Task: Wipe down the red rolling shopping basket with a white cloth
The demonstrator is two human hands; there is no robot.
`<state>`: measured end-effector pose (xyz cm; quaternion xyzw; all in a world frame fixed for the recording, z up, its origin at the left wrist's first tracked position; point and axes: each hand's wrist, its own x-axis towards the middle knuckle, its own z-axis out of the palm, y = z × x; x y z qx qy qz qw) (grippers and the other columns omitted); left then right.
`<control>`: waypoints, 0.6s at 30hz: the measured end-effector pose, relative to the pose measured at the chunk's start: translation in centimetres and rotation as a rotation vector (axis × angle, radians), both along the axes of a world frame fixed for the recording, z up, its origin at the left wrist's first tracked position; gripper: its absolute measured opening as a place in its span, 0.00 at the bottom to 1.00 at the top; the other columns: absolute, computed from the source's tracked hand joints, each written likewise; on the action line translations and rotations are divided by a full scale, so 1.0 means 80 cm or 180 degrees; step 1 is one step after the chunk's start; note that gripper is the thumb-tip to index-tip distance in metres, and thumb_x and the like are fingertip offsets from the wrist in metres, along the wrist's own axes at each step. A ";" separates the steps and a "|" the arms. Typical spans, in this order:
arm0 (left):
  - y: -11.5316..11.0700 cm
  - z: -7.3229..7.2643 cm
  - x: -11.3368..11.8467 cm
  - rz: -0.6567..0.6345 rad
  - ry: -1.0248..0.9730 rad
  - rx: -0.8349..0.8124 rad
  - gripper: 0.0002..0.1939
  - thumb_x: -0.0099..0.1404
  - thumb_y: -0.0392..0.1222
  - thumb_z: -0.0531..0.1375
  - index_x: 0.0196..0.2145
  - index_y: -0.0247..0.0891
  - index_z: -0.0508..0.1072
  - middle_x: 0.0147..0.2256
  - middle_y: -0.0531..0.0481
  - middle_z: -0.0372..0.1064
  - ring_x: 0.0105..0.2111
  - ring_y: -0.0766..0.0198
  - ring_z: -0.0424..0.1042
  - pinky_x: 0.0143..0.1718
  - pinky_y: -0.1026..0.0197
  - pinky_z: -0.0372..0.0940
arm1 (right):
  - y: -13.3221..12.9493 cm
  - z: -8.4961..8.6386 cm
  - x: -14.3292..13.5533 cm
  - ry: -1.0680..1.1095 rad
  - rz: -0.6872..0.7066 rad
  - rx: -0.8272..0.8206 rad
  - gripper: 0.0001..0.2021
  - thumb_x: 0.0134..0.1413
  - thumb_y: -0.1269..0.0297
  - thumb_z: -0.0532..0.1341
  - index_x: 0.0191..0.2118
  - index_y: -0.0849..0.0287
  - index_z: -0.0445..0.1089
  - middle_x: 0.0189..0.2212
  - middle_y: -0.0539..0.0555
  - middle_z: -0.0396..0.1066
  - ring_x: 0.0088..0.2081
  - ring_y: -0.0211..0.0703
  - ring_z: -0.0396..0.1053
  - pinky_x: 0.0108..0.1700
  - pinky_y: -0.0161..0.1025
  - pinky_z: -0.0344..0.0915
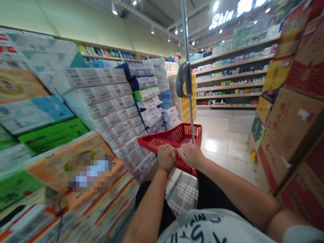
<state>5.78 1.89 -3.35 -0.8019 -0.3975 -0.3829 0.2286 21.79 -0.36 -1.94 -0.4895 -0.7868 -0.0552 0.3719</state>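
Note:
A red plastic shopping cart [186, 130] with a lattice basket stands right in front of me. My left hand [167, 158] is closed round the cart's red handle bar. Close beside it, nearly touching, my right hand [191, 155] is wrapped round the same bar. A long metal pole [186, 37] with a grey plastic grip [184, 79] rises upright out of the basket and runs past the top of the view. Its lower end is hidden, so I cannot tell what tool it belongs to.
Stacked packs of tissue paper [108, 98] line the left side, with an orange pack [55, 162] nearest. Cardboard cartons [291, 125] are piled along the right. Tiled floor [215, 135] runs ahead towards shelves [230, 72] of small goods under a lit sign.

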 end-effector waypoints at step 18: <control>-0.001 0.002 0.002 0.0032 0.0000 -0.0024 0.16 0.67 0.37 0.46 0.26 0.40 0.69 0.27 0.49 0.71 0.36 0.59 0.68 0.44 0.52 0.56 | -0.003 -0.022 0.007 0.0556 0.0477 0.0621 0.14 0.63 0.62 0.51 0.27 0.57 0.65 0.24 0.53 0.67 0.30 0.42 0.64 0.37 0.39 0.60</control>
